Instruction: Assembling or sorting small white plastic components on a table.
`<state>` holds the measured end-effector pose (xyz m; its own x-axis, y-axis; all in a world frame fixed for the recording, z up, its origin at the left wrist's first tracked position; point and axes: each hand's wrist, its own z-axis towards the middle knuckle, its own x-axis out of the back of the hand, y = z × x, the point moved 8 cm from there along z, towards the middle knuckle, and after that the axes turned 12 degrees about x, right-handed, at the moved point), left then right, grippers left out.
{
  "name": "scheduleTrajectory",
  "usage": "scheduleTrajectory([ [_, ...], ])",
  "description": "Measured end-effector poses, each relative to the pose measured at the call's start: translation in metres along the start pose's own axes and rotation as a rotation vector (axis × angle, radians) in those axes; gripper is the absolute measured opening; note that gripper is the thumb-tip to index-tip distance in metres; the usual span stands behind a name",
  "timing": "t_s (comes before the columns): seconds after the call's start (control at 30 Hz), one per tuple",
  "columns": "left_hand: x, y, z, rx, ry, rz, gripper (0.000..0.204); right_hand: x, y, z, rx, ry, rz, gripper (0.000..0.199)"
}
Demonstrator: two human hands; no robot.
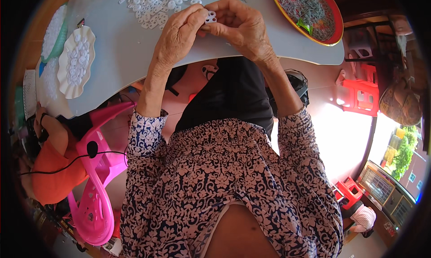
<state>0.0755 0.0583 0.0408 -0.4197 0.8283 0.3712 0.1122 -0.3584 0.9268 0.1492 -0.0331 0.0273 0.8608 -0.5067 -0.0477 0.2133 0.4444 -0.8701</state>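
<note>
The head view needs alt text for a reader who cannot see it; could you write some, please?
Both hands, left hand and right hand, pinch a small white plastic piece over a grey table. A pile of white pieces lies beyond, and a red tray sits to the right.

Both hands meet over the near edge of the grey table (121, 47), left hand (177, 33) and right hand (240, 27) pinching one small white plastic piece (210, 18); right behind them a heap of white pieces (155, 2) blocks the far middle; the red-rimmed tray (310, 11) fills the right corner; a scalloped white dish (76, 60) and a green-rimmed plate (54, 31) crowd the left edge; between dish and hands, bare tabletop lies open.
</note>
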Motion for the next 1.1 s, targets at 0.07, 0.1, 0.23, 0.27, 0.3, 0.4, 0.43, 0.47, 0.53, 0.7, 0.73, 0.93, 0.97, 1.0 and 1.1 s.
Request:
scheduleTrajectory([
  [0.07,0.000,0.001,0.000,-0.011,-0.011,-0.005,0.031,0.000,0.000,0.000,0.004,-0.017,0.005,0.028],
  [0.1,0.000,0.000,0.001,-0.011,-0.011,-0.004,0.031,0.000,0.000,0.000,0.007,-0.035,0.010,0.027],
  [0.23,0.001,0.002,0.000,-0.051,-0.003,0.011,0.029,0.000,-0.001,0.000,-0.007,-0.023,0.030,0.028],
  [0.27,0.001,-0.003,0.001,0.018,-0.020,-0.029,0.029,0.001,-0.002,0.000,-0.004,-0.031,0.015,0.028],
  [0.3,0.000,-0.003,0.002,0.018,-0.020,-0.027,0.029,0.001,-0.003,0.000,0.000,-0.040,-0.001,0.028],
  [0.4,0.002,0.000,0.000,-0.042,0.006,-0.023,0.028,0.004,-0.007,0.001,0.012,0.003,-0.021,0.027],
  [0.43,0.002,0.004,-0.001,-0.054,0.030,-0.020,0.028,0.006,-0.007,0.001,0.012,0.006,-0.022,0.027],
  [0.47,0.002,0.007,-0.002,-0.065,0.054,-0.017,0.029,0.007,-0.005,0.001,0.002,0.003,-0.022,0.027],
  [0.53,0.001,0.008,-0.002,-0.070,0.066,0.007,0.029,0.007,-0.003,0.000,-0.008,0.001,-0.020,0.027],
  [0.7,0.003,0.003,0.000,-0.064,0.077,0.021,0.028,0.007,-0.003,-0.002,-0.022,0.014,0.014,0.024],
  [0.73,0.001,0.002,0.000,-0.061,0.049,0.018,0.028,0.007,-0.003,-0.002,-0.022,0.014,0.015,0.024],
  [0.93,0.001,0.003,0.001,-0.050,0.001,0.007,0.030,0.006,-0.003,-0.001,-0.039,-0.010,-0.059,0.025],
  [0.97,0.001,0.002,0.002,-0.038,0.001,-0.006,0.030,0.006,-0.006,0.000,-0.014,0.000,-0.049,0.025],
  [1.0,0.002,0.000,0.001,-0.036,0.003,-0.005,0.030,0.005,-0.009,0.001,0.011,0.010,-0.039,0.026],
  [1.1,0.003,-0.005,0.003,-0.004,0.001,-0.047,0.029,-0.001,-0.010,0.000,0.017,0.021,0.006,0.028],
])
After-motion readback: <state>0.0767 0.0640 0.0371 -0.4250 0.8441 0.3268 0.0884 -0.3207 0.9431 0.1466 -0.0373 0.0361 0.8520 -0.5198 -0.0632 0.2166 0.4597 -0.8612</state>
